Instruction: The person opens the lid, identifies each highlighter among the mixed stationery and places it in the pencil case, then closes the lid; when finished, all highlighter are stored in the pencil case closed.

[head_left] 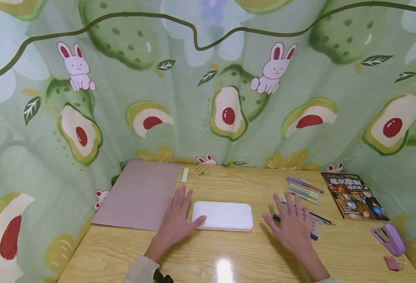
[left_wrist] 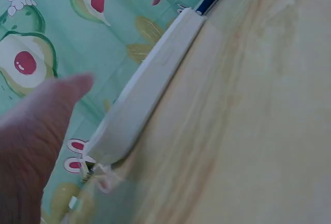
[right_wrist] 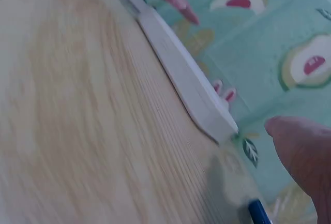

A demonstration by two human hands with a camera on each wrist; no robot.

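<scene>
On the wooden tabletop, a white pencil case lies between two spread, empty hands, left hand touching its end, right hand over loose pens that a careless sweep might scatter.

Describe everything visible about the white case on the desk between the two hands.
The white case is a flat, rounded-corner rectangle, seemingly smooth matte plastic, lying closed and flat on the wooden desk with its long side across the view. The wrist views show a thin seam along its side. The left hand lies at its left end, thumb touching the near-left corner. The right hand hovers apart, over pens.
</scene>
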